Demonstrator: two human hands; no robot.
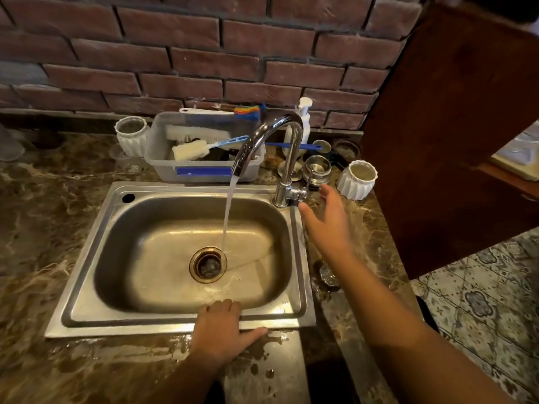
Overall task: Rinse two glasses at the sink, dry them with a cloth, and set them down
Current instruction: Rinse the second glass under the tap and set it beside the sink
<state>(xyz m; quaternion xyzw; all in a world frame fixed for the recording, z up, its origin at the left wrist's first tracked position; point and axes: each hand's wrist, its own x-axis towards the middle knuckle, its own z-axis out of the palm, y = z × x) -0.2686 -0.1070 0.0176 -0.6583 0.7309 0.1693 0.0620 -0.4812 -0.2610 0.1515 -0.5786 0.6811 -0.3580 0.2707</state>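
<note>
Water runs from the chrome tap [271, 135] into the steel sink [87, 258] and hits beside the drain [208, 264]. My right hand [326, 220] hovers open just right of the tap's side lever [300, 192], holding nothing. My left hand [221, 328] lies flat on the sink's front rim, fingers curled over the edge, also holding nothing. A clear glass [127, 160] stands on the counter behind the sink's left corner, and another clear glass [10, 145] sits at the far left edge. A small glass object [328, 275] rests on the wet counter right of the sink.
A clear tub [163, 158] of brushes stands behind the sink. Two white ribbed jars [132, 135] [357, 179], a soap pump [304, 118] and metal cups [316, 169] crowd the back. A brick wall rises behind; a wooden panel [452, 126] stands at right.
</note>
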